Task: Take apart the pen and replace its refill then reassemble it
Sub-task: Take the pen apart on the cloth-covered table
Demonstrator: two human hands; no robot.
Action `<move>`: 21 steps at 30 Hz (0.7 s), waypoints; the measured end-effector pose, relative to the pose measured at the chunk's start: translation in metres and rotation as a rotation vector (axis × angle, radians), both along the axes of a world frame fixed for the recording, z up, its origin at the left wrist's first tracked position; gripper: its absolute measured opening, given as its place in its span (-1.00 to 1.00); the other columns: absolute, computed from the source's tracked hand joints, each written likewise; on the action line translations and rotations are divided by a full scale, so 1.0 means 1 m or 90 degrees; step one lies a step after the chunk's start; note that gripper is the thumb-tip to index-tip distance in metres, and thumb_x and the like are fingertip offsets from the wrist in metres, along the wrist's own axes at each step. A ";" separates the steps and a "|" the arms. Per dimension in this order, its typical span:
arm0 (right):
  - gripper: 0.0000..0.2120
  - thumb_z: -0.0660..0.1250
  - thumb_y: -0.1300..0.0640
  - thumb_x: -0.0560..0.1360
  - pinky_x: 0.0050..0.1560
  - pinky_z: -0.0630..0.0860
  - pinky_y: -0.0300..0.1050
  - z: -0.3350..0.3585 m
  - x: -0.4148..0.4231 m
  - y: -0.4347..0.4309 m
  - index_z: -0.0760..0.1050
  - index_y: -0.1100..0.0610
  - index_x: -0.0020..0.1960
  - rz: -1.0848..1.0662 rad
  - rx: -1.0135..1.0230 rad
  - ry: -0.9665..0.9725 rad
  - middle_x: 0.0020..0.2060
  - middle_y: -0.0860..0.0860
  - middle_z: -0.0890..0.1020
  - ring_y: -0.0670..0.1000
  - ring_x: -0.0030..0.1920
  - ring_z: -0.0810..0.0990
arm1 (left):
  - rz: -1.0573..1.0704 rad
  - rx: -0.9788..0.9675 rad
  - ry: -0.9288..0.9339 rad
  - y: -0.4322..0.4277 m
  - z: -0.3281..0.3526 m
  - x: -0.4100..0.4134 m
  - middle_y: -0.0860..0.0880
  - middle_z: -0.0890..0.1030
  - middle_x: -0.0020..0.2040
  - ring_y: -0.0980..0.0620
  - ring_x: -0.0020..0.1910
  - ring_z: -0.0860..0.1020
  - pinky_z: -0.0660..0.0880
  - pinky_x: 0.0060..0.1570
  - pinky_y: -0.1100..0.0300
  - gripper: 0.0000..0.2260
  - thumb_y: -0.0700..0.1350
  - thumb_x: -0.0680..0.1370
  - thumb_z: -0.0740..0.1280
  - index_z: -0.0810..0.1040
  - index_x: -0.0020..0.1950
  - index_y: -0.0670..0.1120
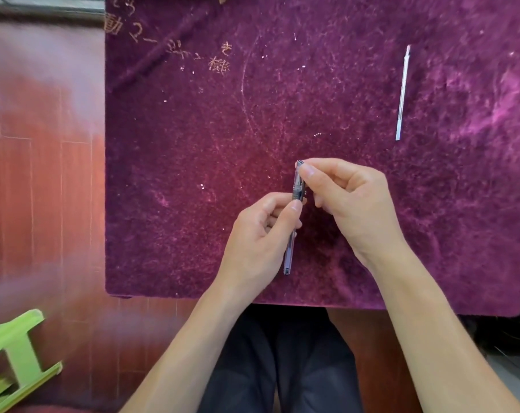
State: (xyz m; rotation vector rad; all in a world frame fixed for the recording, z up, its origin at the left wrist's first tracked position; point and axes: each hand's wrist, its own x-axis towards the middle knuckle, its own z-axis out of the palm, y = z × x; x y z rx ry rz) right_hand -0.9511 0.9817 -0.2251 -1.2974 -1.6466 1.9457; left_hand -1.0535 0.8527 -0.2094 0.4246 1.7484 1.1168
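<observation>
Purple cloth (pixel 193 174) bears unreadable gold script (pixel 175 49); hands hold pen (pixel 294 216).

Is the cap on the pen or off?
On. The clear plastic pen has its cap over the far end, pinched by the right hand; the left hand grips the barrel.

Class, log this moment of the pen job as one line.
left hand: holds pen barrel | right hand: pinches cap end | spare refill: lying apart on cloth | stage: pen not visibly apart
</observation>
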 end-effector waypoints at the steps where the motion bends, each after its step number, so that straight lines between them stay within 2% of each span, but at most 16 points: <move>1: -0.91 0.49 0.10 0.63 -0.30 0.48 -0.44 -0.002 0.000 0.000 0.78 0.00 0.05 -0.005 0.002 -0.001 -0.30 -0.26 0.72 -0.28 -0.35 0.59 | 0.007 0.001 -0.005 0.000 -0.001 0.000 0.15 0.66 -0.19 0.21 -0.15 0.64 0.65 -0.02 0.16 -0.83 -0.02 0.67 0.28 0.66 0.13 0.06; 4: -0.92 0.49 0.09 0.62 -0.30 0.46 -0.45 -0.005 -0.002 -0.003 0.78 0.00 0.04 -0.014 0.001 -0.002 -0.30 -0.26 0.72 -0.28 -0.35 0.59 | 0.034 0.011 -0.021 0.003 -0.003 0.000 0.01 0.67 -0.16 0.18 -0.17 0.64 0.64 -0.04 0.20 -0.83 -0.02 0.68 0.27 0.64 0.15 0.05; 7: -0.92 0.51 0.08 0.60 -0.28 0.47 -0.46 -0.007 -0.002 -0.006 0.79 -0.01 0.02 -0.027 0.001 -0.001 -0.27 -0.24 0.73 -0.28 -0.34 0.61 | 0.054 0.014 -0.040 0.008 -0.004 0.003 0.04 0.66 -0.19 0.16 -0.20 0.64 0.62 -0.09 0.25 -0.81 0.01 0.70 0.23 0.62 0.13 0.00; 9: -0.92 0.52 0.02 0.58 -0.27 0.47 -0.44 -0.007 -0.002 -0.008 0.80 -0.05 -0.01 -0.031 0.014 -0.022 -0.17 -0.16 0.76 -0.27 -0.35 0.58 | 0.065 0.013 -0.054 0.013 -0.005 0.006 0.05 0.64 -0.21 0.14 -0.23 0.61 0.59 -0.15 0.22 -0.78 0.02 0.71 0.20 0.60 0.11 -0.04; 11: -0.93 0.53 -0.03 0.56 -0.25 0.49 -0.42 -0.007 -0.001 -0.009 0.80 -0.10 -0.03 -0.035 0.014 -0.033 -0.08 -0.08 0.78 -0.27 -0.32 0.57 | 0.068 0.009 -0.056 0.017 -0.006 0.009 0.06 0.62 -0.23 0.15 -0.28 0.57 0.55 -0.23 0.23 -0.75 0.03 0.72 0.17 0.57 0.10 -0.09; 13: -0.93 0.52 -0.05 0.56 -0.23 0.50 -0.39 -0.008 0.000 -0.009 0.80 -0.13 -0.03 -0.039 0.011 -0.037 -0.05 -0.08 0.78 -0.27 -0.29 0.57 | 0.073 0.014 -0.046 0.020 -0.005 0.012 0.06 0.57 -0.26 0.16 -0.36 0.48 0.48 -0.34 0.26 -0.71 0.03 0.73 0.15 0.55 0.08 -0.13; 19: -0.88 0.52 -0.10 0.55 -0.16 0.46 -0.18 -0.010 0.004 -0.008 0.80 -0.11 0.02 -0.015 -0.029 -0.017 -0.16 -0.15 0.78 -0.13 -0.23 0.55 | 0.096 0.040 -0.015 0.022 -0.001 0.016 0.08 0.42 -0.35 0.19 -0.42 0.33 0.34 -0.39 0.26 -0.70 -0.02 0.74 0.13 0.52 0.03 -0.19; 21: -0.85 0.53 -0.11 0.54 -0.19 0.43 -0.23 -0.010 0.006 -0.008 0.80 -0.09 0.03 -0.006 -0.031 -0.010 -0.20 -0.18 0.75 -0.13 -0.25 0.52 | 0.104 0.047 -0.011 0.021 0.001 0.017 0.15 0.39 -0.38 0.20 -0.43 0.32 0.33 -0.42 0.31 -0.71 -0.01 0.74 0.13 0.54 0.05 -0.15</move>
